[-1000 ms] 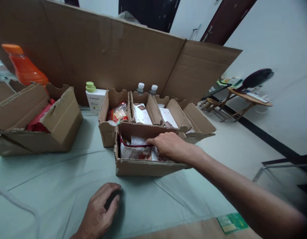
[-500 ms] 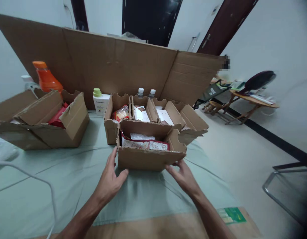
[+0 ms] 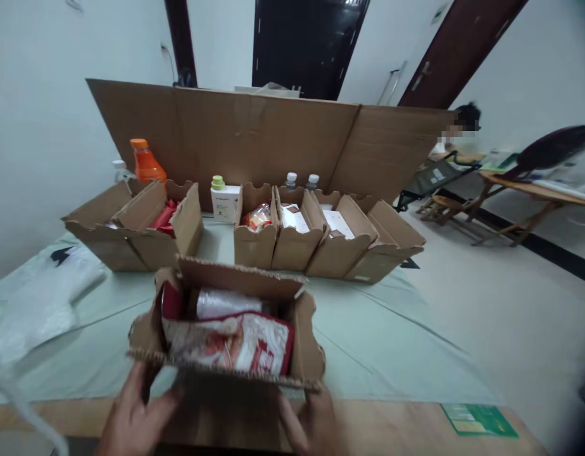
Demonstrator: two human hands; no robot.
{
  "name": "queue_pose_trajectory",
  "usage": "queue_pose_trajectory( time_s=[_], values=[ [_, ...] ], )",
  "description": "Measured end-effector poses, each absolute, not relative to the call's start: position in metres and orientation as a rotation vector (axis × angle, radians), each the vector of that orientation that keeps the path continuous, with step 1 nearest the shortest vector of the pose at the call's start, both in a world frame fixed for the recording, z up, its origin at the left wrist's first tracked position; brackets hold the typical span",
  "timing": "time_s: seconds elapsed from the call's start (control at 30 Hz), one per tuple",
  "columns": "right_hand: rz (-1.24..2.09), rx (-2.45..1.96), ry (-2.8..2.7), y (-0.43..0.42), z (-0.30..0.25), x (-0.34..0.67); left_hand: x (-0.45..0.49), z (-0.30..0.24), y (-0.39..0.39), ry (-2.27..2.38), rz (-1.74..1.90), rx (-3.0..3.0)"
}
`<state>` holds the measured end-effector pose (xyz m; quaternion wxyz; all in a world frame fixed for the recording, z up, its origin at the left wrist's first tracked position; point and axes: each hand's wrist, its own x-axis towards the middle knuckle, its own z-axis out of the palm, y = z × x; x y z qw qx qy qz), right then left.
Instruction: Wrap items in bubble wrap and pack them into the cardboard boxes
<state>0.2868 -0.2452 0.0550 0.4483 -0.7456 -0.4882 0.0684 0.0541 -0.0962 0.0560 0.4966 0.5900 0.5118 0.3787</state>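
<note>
An open cardboard box (image 3: 240, 273) is between my two hands at the near side of the table, tipped so that its inside faces me. In it lie a red-edged printed packet (image 3: 230, 342) and a roll of clear plastic (image 3: 228, 304). My left hand (image 3: 138, 411) grips the box's lower left corner, its fingertips partly hidden by the cardboard. Under the lower right corner, my right hand (image 3: 306, 421) holds the box, blurred and with its fingers partly covered.
Several open cardboard boxes (image 3: 297, 253) stand in a row behind, one with a snack packet (image 3: 259, 218). More boxes (image 3: 145, 247) stand left, near an orange bottle (image 3: 147, 164) and plastic bags (image 3: 45, 297). A cardboard panel (image 3: 273, 126) rises behind; a person (image 3: 456, 126) is beyond it.
My hands have taken hold of the box and drawn it toward me and to the left, away from the row. It now tilts toward me. The view has shifted too.
</note>
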Motion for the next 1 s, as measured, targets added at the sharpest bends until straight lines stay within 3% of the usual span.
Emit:
queue_pose_trajectory(
  time_s=[0.1, 0.23, 0.37, 0.63, 0.83, 1.0],
  values=[
    [0.133, -1.763, -1.23, -0.209, 0.074, 0.285, 0.08, 0.092, -0.06, 1.008, 1.057, 1.479],
    [0.025, -1.881, -1.156, -0.24, 0.079, 0.296, 0.106, 0.094, -0.077, 0.77, 1.034, 1.556],
    [-0.069, -2.022, -1.074, -0.276, 0.056, 0.284, 0.091, 0.068, -0.092, 0.809, 0.96, 1.537],
    [0.154, -1.672, -1.527, -0.243, 0.019, 0.23, 0.077, 0.079, 0.004, 1.021, 1.222, 1.595],
    [0.309, -1.787, -1.386, -0.23, 0.033, 0.292, 0.052, 0.03, -0.076, 1.062, 1.002, 1.578],
    [0.529, -1.619, -1.355, -0.188, 0.037, 0.29, 0.066, 0.007, -0.105, 0.969, 0.892, 1.708]
  ],
)
